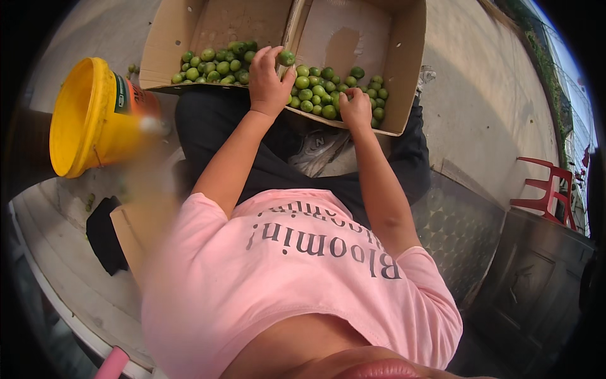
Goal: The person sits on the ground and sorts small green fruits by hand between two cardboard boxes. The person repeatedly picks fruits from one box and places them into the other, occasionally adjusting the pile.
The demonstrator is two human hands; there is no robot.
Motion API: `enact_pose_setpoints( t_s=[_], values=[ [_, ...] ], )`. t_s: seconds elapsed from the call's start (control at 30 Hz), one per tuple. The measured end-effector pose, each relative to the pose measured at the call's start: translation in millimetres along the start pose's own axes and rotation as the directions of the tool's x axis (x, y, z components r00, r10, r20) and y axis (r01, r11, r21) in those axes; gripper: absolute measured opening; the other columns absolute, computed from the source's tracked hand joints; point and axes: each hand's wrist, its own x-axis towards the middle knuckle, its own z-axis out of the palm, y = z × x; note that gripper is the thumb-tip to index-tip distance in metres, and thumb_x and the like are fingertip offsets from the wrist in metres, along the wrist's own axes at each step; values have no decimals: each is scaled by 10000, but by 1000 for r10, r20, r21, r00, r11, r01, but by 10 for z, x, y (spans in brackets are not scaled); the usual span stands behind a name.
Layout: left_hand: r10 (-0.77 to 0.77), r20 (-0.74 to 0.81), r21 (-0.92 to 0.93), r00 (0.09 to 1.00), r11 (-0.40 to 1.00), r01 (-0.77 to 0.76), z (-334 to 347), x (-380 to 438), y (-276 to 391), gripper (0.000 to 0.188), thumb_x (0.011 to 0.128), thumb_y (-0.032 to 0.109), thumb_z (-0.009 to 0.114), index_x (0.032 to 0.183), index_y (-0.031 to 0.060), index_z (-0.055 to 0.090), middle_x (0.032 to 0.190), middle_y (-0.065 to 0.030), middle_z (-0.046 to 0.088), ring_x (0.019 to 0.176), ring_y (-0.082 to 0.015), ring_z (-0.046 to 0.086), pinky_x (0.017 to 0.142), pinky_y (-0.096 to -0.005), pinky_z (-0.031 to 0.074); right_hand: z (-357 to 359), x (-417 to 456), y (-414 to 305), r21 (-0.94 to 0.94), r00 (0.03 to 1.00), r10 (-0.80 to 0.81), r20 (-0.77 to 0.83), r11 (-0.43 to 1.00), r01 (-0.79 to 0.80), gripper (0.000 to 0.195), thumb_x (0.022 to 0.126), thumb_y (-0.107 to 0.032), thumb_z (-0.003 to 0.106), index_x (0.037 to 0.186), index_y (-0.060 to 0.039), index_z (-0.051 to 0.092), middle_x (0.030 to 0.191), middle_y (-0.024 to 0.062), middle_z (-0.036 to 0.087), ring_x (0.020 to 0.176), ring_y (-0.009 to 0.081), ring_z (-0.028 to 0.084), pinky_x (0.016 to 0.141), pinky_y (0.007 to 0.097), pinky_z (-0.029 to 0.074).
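Observation:
My left hand (268, 87) is raised above the middle wall between two open cardboard boxes. Between its thumb and fingers is a round green fruit (286, 58). In the right cardboard box (398, 61), my right hand (356, 110) reaches down into a pile of green fruits (316, 90), fingers bent inward. Whether a fruit sits in those fingers is hidden. More green fruits (213, 65) lie along the near side of the left cardboard box (163, 57). The fruits range from pale to dark green.
A yellow plastic bucket (75, 118) lies tipped, its mouth facing left. My dark-trousered legs (208, 128) and a grey sneaker (319, 151) are below the boxes. A red plastic chair (544, 189) and a dark panelled door (525, 279) are at right. A blur covers part of the left.

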Motion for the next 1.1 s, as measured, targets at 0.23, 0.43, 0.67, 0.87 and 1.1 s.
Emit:
enact_pose_setpoints(
  t_s=[0.23,0.43,0.67,0.87,1.1],
  values=[
    [-61,195,316,979,949,-4,-110,-266,-377,521,888,366,614,1311,83,502,1325,-125,512,1224,-300,480,1092,-475,289,-11,-98,-191,-281,990,6,144,959,35,374,784,-193,611,1133,-65,645,1175,201,580,1162,389,511,961,457,460],
    [-33,214,373,976,927,-50,-71,-309,-345,399,889,357,583,1200,107,606,1255,-59,583,1191,-256,502,1103,-461,260,-15,-71,-189,-324,980,13,200,945,54,406,773,-179,623,1162,-65,632,1199,208,579,1171,395,503,981,451,449],
    [167,185,315,969,923,-219,-99,-391,-170,475,898,343,586,1339,176,524,1350,-66,502,1293,-241,431,1140,-512,197,-38,-154,-166,34,984,-174,31,984,173,475,812,-267,649,1231,-63,555,963,175,667,897,340,640,815,450,501],
    [328,497,6,803,925,-381,109,-630,273,596,868,389,621,1391,144,472,1185,-69,629,1138,-218,576,1115,-476,268,-94,-334,-245,119,944,-326,-49,936,330,449,850,-264,623,1255,-91,531,850,132,681,785,320,659,718,426,519],
    [204,597,-39,776,973,-226,147,-579,272,485,839,323,666,1230,70,529,973,-132,677,961,-307,621,998,-429,390,-130,-339,-212,91,887,-462,6,883,460,300,964,-260,477,1213,-109,548,900,172,688,834,373,655,765,474,507]
  ],
)
